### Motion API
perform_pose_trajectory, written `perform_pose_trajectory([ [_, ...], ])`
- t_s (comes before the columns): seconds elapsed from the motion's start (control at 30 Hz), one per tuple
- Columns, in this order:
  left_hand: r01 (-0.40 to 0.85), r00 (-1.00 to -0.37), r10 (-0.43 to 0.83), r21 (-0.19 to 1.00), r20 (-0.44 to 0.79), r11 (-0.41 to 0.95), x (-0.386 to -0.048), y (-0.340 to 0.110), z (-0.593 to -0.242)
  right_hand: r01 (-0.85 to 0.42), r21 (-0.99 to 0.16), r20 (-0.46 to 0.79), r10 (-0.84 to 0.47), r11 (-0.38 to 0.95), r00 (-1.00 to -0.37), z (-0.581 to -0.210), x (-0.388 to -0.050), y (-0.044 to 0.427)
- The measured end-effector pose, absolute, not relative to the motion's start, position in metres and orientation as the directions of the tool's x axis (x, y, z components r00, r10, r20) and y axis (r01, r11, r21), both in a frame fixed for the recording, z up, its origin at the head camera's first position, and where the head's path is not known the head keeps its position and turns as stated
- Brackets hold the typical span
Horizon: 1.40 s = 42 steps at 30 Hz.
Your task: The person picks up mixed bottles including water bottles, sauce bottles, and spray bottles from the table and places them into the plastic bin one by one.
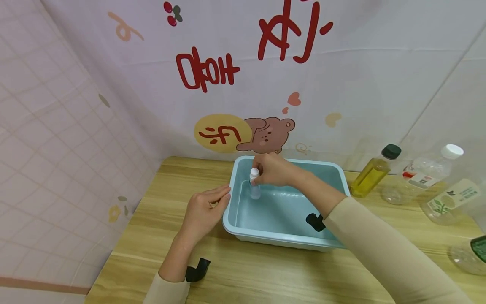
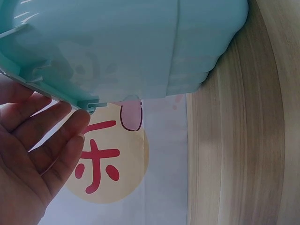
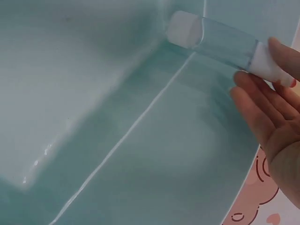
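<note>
My right hand (image 1: pixel 275 169) reaches into the pale blue plastic basin (image 1: pixel 281 241). It grips a small clear bottle (image 1: pixel 255 192) by its white upper end, thumb on one side and fingers on the other. In the head view the bottle stands upright near the basin's left wall. The right wrist view shows the clear bottle (image 3: pixel 225 43) with a white part at each end. My left hand (image 1: pixel 205 211) is at the basin's left rim, fingertips touching it. In the left wrist view its fingers (image 2: pixel 63 140) extend under the rim; the thumb is hidden there.
The basin stands on a wooden table (image 1: pixel 159 194) against a patterned wall cloth (image 1: pixel 341 84). To its right are a bottle of yellow liquid (image 1: pixel 370 177), a clear bottle with a white cap (image 1: pixel 421 177), a labelled clear bottle (image 1: pixel 449 202) and a green-labelled container (image 1: pixel 465 258).
</note>
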<state>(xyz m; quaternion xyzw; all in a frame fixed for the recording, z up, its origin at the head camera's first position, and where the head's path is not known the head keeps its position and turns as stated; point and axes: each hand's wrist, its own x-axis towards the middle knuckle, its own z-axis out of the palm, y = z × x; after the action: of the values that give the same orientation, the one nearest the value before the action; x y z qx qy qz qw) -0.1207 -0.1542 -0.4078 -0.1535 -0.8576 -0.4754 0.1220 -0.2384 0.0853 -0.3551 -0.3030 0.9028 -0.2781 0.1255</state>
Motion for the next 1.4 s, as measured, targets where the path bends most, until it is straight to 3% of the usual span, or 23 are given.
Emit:
perform_pose_trajectory([
  [0.3,0.355,-0.933,0.136,0.786,0.334,0.506,-0.121,-0.155,-0.408,-0.482,-0.524,-0.162,-0.638,0.702,-0.753,-0.362,-0.242,0.084],
  [1.07,0.377,-0.923,0.141,0.767,0.359,0.518,-0.120,-0.153,-0.404,-0.479,-0.501,-0.202,-0.635,0.721,-0.745,-0.362,-0.240,0.086],
  [1.4,0.381,-0.921,0.141,0.763,0.363,0.523,-0.120,-0.153,-0.405,-0.440,-0.506,-0.209,-0.600,0.742,-0.772,-0.340,-0.239,0.093],
])
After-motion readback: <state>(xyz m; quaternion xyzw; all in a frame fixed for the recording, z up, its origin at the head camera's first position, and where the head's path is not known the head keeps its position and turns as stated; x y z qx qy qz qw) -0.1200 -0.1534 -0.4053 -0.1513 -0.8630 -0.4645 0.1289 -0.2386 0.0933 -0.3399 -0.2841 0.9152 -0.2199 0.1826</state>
